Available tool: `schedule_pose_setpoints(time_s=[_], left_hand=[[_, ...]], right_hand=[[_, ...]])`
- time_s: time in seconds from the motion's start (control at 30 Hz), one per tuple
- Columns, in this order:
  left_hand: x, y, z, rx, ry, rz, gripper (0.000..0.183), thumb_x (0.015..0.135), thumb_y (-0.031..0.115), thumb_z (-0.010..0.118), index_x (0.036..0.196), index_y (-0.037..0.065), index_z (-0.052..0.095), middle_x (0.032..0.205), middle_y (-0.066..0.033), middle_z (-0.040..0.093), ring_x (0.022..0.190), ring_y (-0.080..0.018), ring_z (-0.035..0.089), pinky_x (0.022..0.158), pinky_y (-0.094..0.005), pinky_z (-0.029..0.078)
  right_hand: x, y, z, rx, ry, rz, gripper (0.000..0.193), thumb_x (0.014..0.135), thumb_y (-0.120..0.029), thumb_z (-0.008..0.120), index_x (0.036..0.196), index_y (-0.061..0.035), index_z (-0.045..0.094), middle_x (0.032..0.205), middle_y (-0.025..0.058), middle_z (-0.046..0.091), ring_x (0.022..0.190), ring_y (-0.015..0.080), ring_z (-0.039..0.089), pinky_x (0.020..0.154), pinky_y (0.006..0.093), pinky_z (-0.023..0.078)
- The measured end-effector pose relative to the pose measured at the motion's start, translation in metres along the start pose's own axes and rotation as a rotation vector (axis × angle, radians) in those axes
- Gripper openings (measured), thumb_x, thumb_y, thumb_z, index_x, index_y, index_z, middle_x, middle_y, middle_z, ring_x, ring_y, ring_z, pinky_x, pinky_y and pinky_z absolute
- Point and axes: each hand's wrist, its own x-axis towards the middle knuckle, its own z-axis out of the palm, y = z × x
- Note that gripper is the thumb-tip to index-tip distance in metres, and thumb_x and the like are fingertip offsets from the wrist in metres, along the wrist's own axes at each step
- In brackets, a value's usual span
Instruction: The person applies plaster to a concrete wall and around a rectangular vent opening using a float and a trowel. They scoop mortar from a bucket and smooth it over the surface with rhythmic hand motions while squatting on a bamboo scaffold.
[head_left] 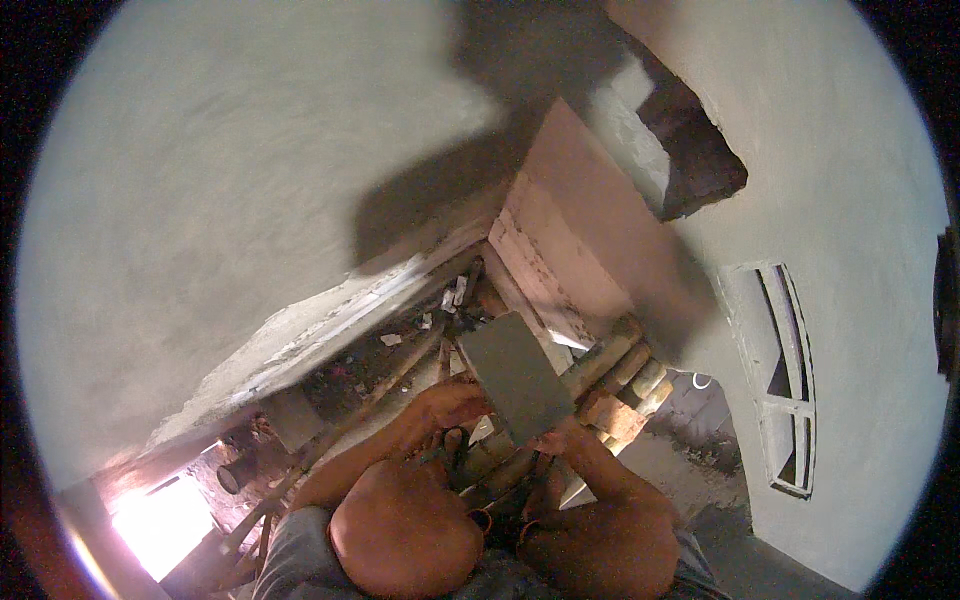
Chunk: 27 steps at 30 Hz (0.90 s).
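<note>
A flat grey rectangular slab [515, 375] is held tilted in front of my knees, between my two hands. My left hand [458, 402] is at its left edge, with the fingers partly hidden behind it. At the lower right corner, my right hand [550, 438] closes on the slab's near edge. Whether the slab is a tile, a block or a plasterer's board cannot be made out. Below my hands, my bent bare knees [405, 530] fill the bottom of the view.
Wooden poles [625, 372] and bricks or blocks [612, 415] lie to the right. A long stick [385, 395] runs over rubble [390, 340] on the left. Plastered walls [220, 170] meet at a pinkish panel [600, 220]. A slatted vent [785, 380] and a broken hole [695, 150] are at right.
</note>
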Motion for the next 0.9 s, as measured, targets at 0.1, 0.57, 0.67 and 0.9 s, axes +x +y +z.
schedule_pose_setpoints(time_s=[0.1, 0.57, 0.67, 0.9], left_hand=[[-0.010, 0.018, 0.009, 0.004, 0.051, 0.074, 0.046, 0.099, 0.020, 0.069, 0.142, 0.008, 0.055, 0.136, -0.0096, 0.065, 0.118, -0.0278, 0.065, 0.103, -0.0464, 0.051], [-0.146, 0.050, 0.002, 0.136, 0.555, 0.516, 0.034, 0.102, 0.026, 0.061, 0.129, 0.005, 0.064, 0.121, -0.0107, 0.071, 0.105, -0.0267, 0.070, 0.089, -0.0408, 0.059], [-0.179, 0.020, -0.063, -0.423, 0.686, 0.522, 0.029, 0.103, 0.024, 0.059, 0.123, 0.005, 0.067, 0.116, -0.0087, 0.073, 0.101, -0.0243, 0.071, 0.085, -0.0380, 0.061], [-0.249, 0.004, -0.032, -0.137, 0.887, 0.640, 0.028, 0.100, 0.022, 0.064, 0.121, 0.003, 0.067, 0.115, -0.0094, 0.073, 0.100, -0.0239, 0.072, 0.084, -0.0396, 0.061]], right_hand=[[-0.003, -0.007, 0.011, -0.026, -0.077, 0.081, 0.055, 0.103, -0.049, 0.054, 0.143, -0.0118, 0.050, 0.118, 0.0156, 0.069, 0.086, 0.0260, 0.069, 0.073, 0.0417, 0.057], [-0.030, -0.039, 0.004, -0.679, 0.236, 0.013, 0.057, 0.106, -0.051, 0.052, 0.153, -0.0193, 0.042, 0.107, 0.0084, 0.069, 0.078, 0.0171, 0.068, 0.066, 0.0342, 0.057], [-0.008, -0.032, -0.003, -0.829, 0.168, -0.104, 0.052, 0.108, -0.044, 0.052, 0.152, -0.0173, 0.043, 0.106, 0.0083, 0.069, 0.078, 0.0155, 0.067, 0.067, 0.0327, 0.057], [-0.015, -0.052, 0.023, -1.010, 0.235, -0.061, 0.053, 0.106, -0.040, 0.058, 0.149, -0.0123, 0.046, 0.092, 0.0088, 0.071, 0.076, 0.0147, 0.068, 0.066, 0.0317, 0.054]])
